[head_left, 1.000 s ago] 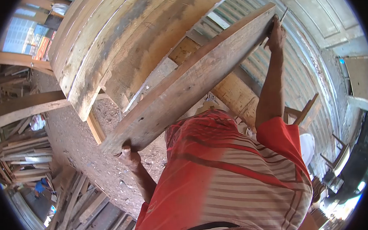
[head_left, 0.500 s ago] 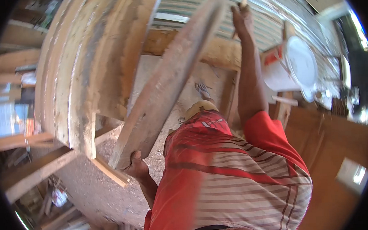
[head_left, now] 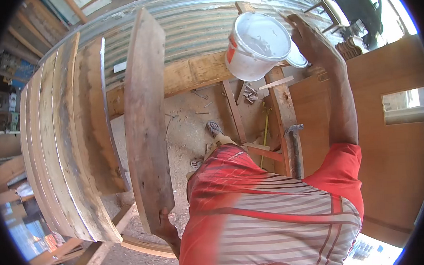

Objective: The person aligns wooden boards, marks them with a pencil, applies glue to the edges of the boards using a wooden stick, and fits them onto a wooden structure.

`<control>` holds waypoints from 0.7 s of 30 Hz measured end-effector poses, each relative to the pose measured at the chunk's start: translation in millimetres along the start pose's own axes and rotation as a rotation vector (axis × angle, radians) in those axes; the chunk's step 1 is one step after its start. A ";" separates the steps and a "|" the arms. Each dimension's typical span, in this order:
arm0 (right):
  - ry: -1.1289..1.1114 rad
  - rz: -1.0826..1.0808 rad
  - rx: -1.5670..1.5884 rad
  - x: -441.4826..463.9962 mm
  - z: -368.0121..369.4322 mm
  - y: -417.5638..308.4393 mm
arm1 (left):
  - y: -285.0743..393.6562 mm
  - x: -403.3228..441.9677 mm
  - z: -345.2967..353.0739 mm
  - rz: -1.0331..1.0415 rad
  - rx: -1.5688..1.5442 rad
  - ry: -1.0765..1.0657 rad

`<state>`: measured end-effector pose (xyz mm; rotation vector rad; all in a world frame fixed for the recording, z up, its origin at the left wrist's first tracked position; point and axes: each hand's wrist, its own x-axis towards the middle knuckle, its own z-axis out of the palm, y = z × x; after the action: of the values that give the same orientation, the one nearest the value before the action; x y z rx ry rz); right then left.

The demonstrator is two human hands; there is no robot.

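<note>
My left hand [head_left: 167, 231] grips the lower end of a weathered wooden plank [head_left: 146, 121], its thumb over the plank's near edge. The plank stands out away from me, its far end over the corrugated sheets. Out to the right, my right hand [head_left: 310, 43] is stretched beside a white bucket [head_left: 239, 59] with pale residue inside. Its fingers look extended, and I make out nothing in them. The bucket sits at the beam's right end. Left of the held plank, several boards [head_left: 61, 140] lie side by side with white lines along their joints.
A thick wooden beam [head_left: 194, 73] crosses in front of the corrugated metal sheets [head_left: 192, 28]. A hammer [head_left: 294, 147] hangs on the wooden frame at right, near a yellow tape [head_left: 265, 129]. A brown wooden panel [head_left: 386, 171] stands at right. Wood scraps lie on the floor.
My view has turned. The plank in my left hand now stands more upright and farther left in view. My right hand has come down to beside the bucket; the pale stick it held no longer shows.
</note>
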<state>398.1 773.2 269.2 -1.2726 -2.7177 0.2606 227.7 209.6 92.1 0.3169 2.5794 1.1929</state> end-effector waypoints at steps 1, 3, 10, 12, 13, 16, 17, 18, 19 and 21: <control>-0.050 0.006 -0.046 5.9 0.8 13.8 | 6.4 1.7 4.7 -0.036 0.022 -0.015; -0.017 -0.144 0.029 13.9 11.3 26.6 | 12.9 1.2 20.0 -0.099 0.026 -0.002; -0.027 -0.373 -0.131 59.8 32.4 52.1 | 46.3 9.0 50.9 -0.224 0.133 0.044; -0.018 -0.497 -0.119 73.2 32.4 59.6 | 57.2 8.7 55.7 -0.254 0.158 0.059; -0.010 -0.563 -0.117 79.8 34.1 61.0 | 62.6 9.2 57.0 -0.269 0.165 0.066; -0.048 -0.625 -0.202 94.0 44.5 51.4 | 73.7 7.4 63.5 -0.312 0.190 0.074; -0.125 -0.647 -0.293 98.6 51.1 46.8 | 75.9 6.8 63.7 -0.324 0.192 0.081; -0.200 -0.672 -0.387 102.4 58.3 40.7 | 78.6 6.5 65.1 -0.336 0.192 0.081; -0.271 -0.696 -0.484 105.9 63.3 33.5 | 80.8 5.1 65.6 -0.342 0.190 0.083; -0.418 -0.647 -0.583 111.5 69.8 21.3 | 82.2 5.8 64.8 -0.353 0.188 0.089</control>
<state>330.0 865.5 201.4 -0.3439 -3.5350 -0.4069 251.0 309.4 114.2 -0.1549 2.6805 0.8601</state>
